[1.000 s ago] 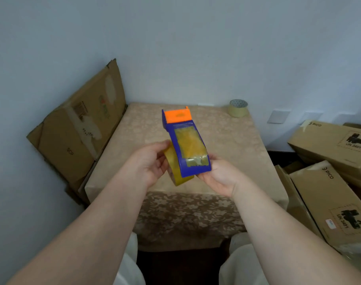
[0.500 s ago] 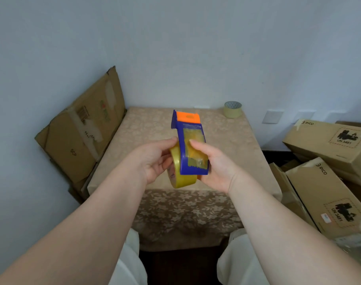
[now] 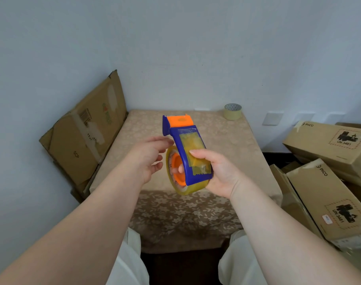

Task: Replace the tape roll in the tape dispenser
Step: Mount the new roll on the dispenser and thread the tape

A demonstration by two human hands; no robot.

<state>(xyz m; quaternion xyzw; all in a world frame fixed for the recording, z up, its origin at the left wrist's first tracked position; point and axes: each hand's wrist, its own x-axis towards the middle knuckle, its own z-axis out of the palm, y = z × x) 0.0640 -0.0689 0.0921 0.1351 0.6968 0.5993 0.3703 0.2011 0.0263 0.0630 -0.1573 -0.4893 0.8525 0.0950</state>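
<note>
A blue tape dispenser (image 3: 193,153) with an orange top hangs in the air above the table. A yellowish clear tape roll (image 3: 182,187) sits in it on an orange hub. My right hand (image 3: 216,171) grips the dispenser from the right, thumb across its taped face. My left hand (image 3: 149,159) is just left of the roll, fingers apart, fingertips close to the dispenser's edge; whether they touch it I cannot tell. A second tape roll (image 3: 232,111) stands at the table's far right corner.
The small table (image 3: 227,140) wears a beige floral cloth and stands against a white wall. A flattened cardboard box (image 3: 85,136) leans on its left side. Stacked cardboard boxes (image 3: 327,182) sit close on the right. My knees are under the front edge.
The dispenser has turned so the roll's side and orange hub face left. My left hand has let go of the roll and opened. My right thumb now lies over the dispenser's face.
</note>
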